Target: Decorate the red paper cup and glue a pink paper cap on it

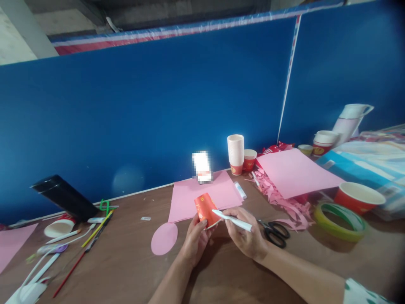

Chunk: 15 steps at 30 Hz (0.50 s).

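My left fingers clamp the cup, my right fingers the pen against it; an oval lies already cut.

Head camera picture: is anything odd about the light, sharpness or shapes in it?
In the head view, blocky squares cover a glaring white patch; a pale round glow marks the blue panel; also there, the tape roll looks stretched, perhaps by a wide lens, above a soft shadow; the top right corner darkens; the red cup and white marker look slightly soft.
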Motion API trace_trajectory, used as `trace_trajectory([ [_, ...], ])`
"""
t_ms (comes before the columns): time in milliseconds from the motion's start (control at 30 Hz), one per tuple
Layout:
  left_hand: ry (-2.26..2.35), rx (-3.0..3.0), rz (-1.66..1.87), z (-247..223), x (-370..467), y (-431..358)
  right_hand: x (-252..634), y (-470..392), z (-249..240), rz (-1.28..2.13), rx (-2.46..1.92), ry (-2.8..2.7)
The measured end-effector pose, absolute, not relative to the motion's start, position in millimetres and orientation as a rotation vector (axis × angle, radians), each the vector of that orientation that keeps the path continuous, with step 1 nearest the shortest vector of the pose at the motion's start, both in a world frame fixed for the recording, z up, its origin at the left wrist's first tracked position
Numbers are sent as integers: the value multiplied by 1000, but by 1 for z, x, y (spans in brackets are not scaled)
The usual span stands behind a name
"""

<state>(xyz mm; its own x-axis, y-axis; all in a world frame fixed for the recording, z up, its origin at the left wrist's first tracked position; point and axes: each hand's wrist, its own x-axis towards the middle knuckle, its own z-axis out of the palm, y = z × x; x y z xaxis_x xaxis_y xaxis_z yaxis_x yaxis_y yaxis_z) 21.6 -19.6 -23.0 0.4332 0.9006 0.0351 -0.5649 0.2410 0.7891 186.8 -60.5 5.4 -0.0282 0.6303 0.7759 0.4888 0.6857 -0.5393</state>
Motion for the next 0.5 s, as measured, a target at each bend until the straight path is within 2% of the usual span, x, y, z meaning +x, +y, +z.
trace_trajectory([
  [500, 481, 736, 1035, -24, 20, -19, 188, -59, 5, 172, -941, -1656],
])
